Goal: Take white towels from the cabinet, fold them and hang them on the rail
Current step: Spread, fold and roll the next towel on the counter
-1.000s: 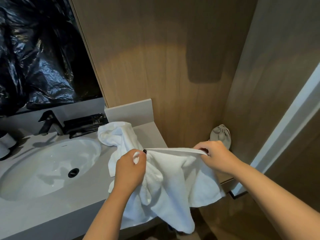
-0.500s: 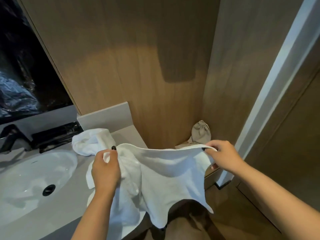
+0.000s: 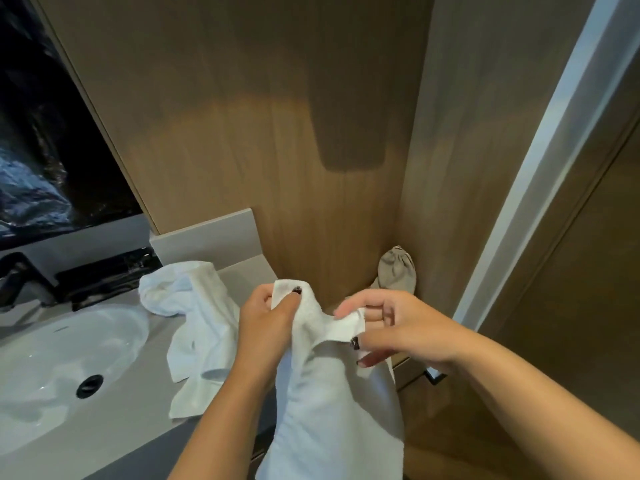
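Observation:
A white towel (image 3: pixel 332 403) hangs folded in half lengthwise in front of me, past the right end of the counter. My left hand (image 3: pixel 266 327) pinches one top corner of it. My right hand (image 3: pixel 391 327) pinches the other top corner, close beside the left hand. A second white towel (image 3: pixel 194 306) lies crumpled on the grey counter (image 3: pixel 114 424) to the left of my hands. No rail or cabinet shows in this view.
A white basin (image 3: pixel 52 362) with a black drain sits at the left, a black tap (image 3: pixel 20 282) behind it. A beige cloth bag (image 3: pixel 396 271) stands in the corner of the wooden walls. A white door frame (image 3: pixel 540 168) runs up the right.
My hands came together, bringing the two top corners of the stretched towel side by side so it now hangs doubled. The view shifted slightly back to the left.

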The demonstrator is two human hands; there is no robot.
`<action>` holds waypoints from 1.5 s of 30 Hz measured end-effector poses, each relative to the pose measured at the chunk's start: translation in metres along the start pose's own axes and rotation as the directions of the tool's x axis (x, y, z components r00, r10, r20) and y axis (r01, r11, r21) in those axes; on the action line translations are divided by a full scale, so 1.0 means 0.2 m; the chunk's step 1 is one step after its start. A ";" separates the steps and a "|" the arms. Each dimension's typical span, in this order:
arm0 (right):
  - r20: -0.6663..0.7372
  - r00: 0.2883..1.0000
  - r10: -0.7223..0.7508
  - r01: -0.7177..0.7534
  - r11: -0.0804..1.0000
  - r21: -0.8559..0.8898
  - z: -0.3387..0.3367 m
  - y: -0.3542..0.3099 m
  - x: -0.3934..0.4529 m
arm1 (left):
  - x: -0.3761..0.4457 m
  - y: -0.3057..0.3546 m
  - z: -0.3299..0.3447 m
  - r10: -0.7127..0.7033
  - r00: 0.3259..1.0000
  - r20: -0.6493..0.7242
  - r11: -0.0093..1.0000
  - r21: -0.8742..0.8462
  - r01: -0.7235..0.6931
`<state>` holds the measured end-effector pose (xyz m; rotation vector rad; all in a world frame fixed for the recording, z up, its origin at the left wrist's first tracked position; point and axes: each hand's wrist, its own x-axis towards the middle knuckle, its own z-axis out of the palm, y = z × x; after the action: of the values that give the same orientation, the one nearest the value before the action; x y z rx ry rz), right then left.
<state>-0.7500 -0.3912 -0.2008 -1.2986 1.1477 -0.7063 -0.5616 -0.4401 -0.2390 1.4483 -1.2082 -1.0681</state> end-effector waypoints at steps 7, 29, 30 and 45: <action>-0.082 0.989 -0.121 0.093 0.953 -0.287 0.12 -0.07 0.04 | -0.05 0.08 -0.14 0.080 0.991 0.105 0.996 -0.058 -0.074; -0.293 0.730 -0.618 0.492 0.772 -0.403 0.35 -0.11 0.16 | -0.20 0.07 -0.38 0.198 0.906 0.374 0.964 -0.243 -0.110; -0.301 0.722 -0.622 0.498 0.770 -0.399 0.35 -0.11 0.16 | -0.20 0.07 -0.38 0.220 0.894 0.390 0.965 -0.219 -0.141; -0.283 0.766 -0.578 0.448 0.795 -0.409 0.29 -0.07 0.16 | -0.19 0.09 -0.29 0.367 0.885 0.288 0.927 -0.040 -0.372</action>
<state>-0.6823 -0.4015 -0.2016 -1.8495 1.2634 -1.2853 -0.5140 -0.3975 -0.2096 1.0320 -1.6306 -1.0247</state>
